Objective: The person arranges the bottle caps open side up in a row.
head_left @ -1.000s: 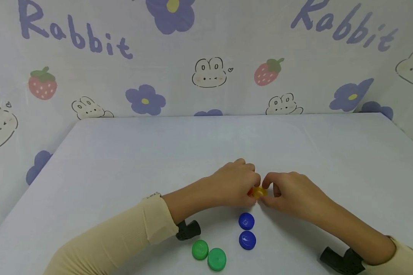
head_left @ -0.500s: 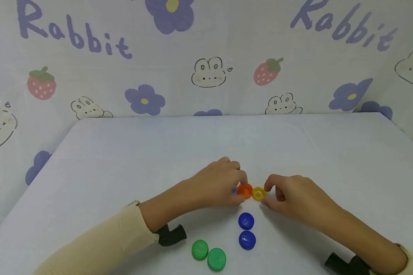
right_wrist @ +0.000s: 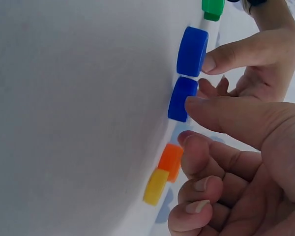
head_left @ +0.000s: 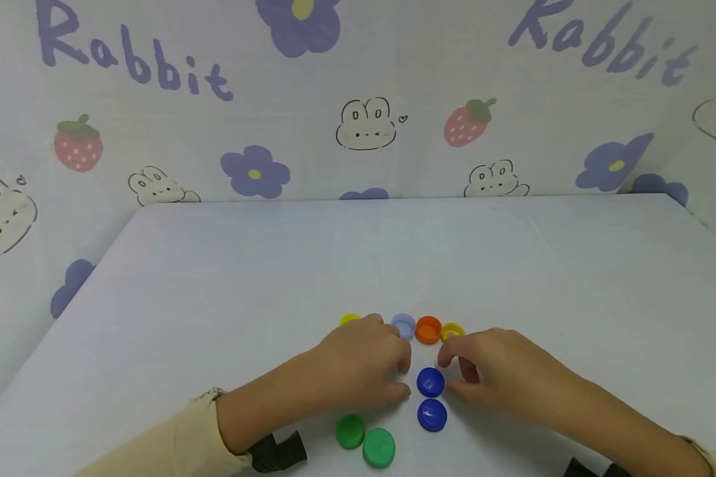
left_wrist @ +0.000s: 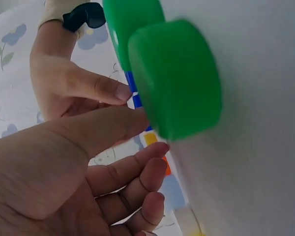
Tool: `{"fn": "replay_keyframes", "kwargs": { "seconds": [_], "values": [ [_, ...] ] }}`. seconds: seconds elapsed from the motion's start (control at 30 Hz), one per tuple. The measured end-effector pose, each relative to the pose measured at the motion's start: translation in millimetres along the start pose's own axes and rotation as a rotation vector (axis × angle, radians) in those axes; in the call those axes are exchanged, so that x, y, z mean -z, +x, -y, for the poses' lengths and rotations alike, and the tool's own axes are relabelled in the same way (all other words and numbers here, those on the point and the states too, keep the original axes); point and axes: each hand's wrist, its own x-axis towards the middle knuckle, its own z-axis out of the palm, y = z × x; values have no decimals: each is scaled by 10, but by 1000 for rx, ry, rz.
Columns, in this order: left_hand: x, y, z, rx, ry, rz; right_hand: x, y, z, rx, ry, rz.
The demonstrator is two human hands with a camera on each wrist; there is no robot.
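Note:
Two blue bottle caps, an upper one (head_left: 431, 382) and a lower one (head_left: 432, 415), lie in a short column between the hands. To their left is my left hand (head_left: 360, 368), thumb and fingers apart with nothing between them. My right hand (head_left: 501, 368) curves loosely at the right of the upper blue cap; in the right wrist view its thumb overlaps that cap, and I cannot tell whether it touches. Behind stand a pale blue cap (head_left: 403, 326), an orange cap (head_left: 428, 330) and a yellow cap (head_left: 453, 331), side by side in a row.
Another yellow cap (head_left: 350, 319) shows partly behind the left hand. Nearer the front lie a green cap (head_left: 350, 432) and a second, larger-looking green cap (head_left: 379, 448), side by side. All lie on a white table (head_left: 274, 258) before a patterned cloth backdrop (head_left: 310, 119).
My left hand has let go of the orange and yellow caps and moved left, then nearer the front. My right hand has shifted from the yellow cap down beside the blue caps.

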Motion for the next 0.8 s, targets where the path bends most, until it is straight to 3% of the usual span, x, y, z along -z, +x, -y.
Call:
{"fn": "replay_keyframes", "kwargs": {
  "seconds": [0.3, 0.8],
  "values": [
    [-38, 42, -87, -33, 12, -18, -69, 22, 9, 107, 0, -14],
    [-112, 118, -122, -71, 24, -49, -111, 29, -49, 160, 32, -29]
  ]
}}
